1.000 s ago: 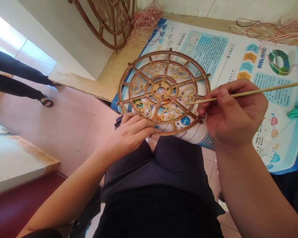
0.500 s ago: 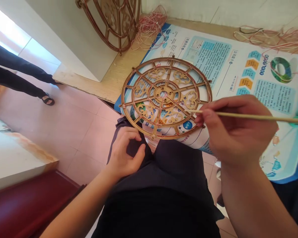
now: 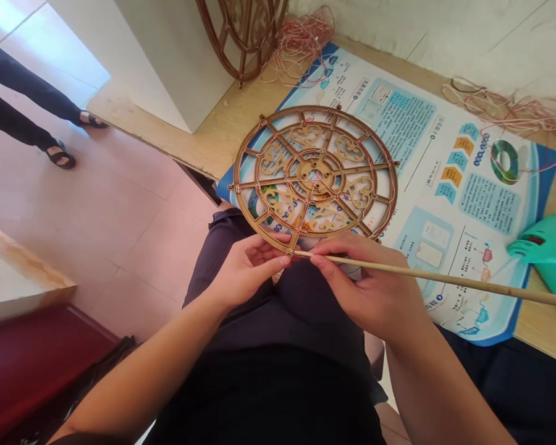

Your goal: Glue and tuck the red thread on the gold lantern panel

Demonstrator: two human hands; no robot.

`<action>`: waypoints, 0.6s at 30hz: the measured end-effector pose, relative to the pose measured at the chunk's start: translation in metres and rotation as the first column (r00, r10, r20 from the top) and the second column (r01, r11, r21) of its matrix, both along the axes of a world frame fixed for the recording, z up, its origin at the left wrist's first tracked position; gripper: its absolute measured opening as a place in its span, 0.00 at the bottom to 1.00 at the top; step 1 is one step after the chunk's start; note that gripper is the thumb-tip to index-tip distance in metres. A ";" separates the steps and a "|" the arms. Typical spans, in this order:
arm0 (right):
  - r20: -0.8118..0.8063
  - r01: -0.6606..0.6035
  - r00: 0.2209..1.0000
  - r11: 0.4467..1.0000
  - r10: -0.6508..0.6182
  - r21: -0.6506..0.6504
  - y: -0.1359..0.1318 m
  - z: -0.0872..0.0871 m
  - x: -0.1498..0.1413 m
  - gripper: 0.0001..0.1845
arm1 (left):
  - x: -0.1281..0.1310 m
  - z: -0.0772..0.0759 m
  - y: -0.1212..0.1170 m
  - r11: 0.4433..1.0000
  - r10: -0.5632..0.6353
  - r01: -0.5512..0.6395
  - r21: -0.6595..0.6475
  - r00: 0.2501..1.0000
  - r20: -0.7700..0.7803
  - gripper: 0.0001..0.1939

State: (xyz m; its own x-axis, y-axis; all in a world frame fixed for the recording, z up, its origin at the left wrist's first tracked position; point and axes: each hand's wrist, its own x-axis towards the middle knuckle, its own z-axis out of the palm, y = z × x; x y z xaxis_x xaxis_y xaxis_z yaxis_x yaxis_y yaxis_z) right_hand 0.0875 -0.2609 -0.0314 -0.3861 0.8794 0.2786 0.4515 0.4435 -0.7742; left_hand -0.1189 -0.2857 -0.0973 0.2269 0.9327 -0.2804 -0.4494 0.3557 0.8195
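Note:
A round bronze-coloured openwork frame with spokes and scroll ornaments lies flat on a printed blue-and-white poster at the near edge of a wooden table. My right hand pinches a long thin bamboo stick near its tip, which points left at the frame's near rim. My left hand is closed with its fingertips at that same rim spot, touching the stick's tip. Both hands hover over my lap, which is covered in dark cloth.
A second bronze frame leans upright against a white block at the back. Tangles of pink cord lie behind the poster and at the far right. A teal plastic tool sits at the right. Another person's legs stand upper left.
My left hand rose from my lap back to the frame's near rim. My right hand swung the stick down and left, bringing its tip from the frame's right side to the near rim.

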 end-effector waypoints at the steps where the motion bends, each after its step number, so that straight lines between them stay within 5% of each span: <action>1: 0.005 -0.004 1.000 1.000 0.004 -0.005 0.000 0.000 0.000 0.04 | 0.001 0.000 0.000 1.000 0.001 -0.001 0.001 1.000 0.007 0.19; 13: -0.082 -0.046 0.996 0.997 0.041 -0.059 -0.003 -0.005 0.002 0.05 | 0.007 -0.003 -0.004 0.999 0.036 -0.036 0.030 0.999 0.026 0.15; 16: -0.237 0.101 0.964 0.990 -0.123 -0.102 -0.006 -0.004 0.017 0.07 | 0.008 -0.002 -0.007 0.997 0.079 -0.079 -0.001 0.997 0.002 0.15; 18: -0.186 0.294 0.940 0.956 -0.288 0.008 -0.003 -0.001 0.037 0.07 | 0.009 0.002 -0.007 0.995 0.087 -0.088 -0.041 0.996 -0.016 0.17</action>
State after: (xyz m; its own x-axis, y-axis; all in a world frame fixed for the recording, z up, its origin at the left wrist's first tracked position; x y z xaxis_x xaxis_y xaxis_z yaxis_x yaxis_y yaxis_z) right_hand 0.1248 -0.2635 -0.0321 -0.0551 0.9341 0.3526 0.4193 0.3422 -0.8409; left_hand -0.1094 -0.2931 -0.0953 0.1405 0.9363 -0.3220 -0.4688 0.3494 0.8113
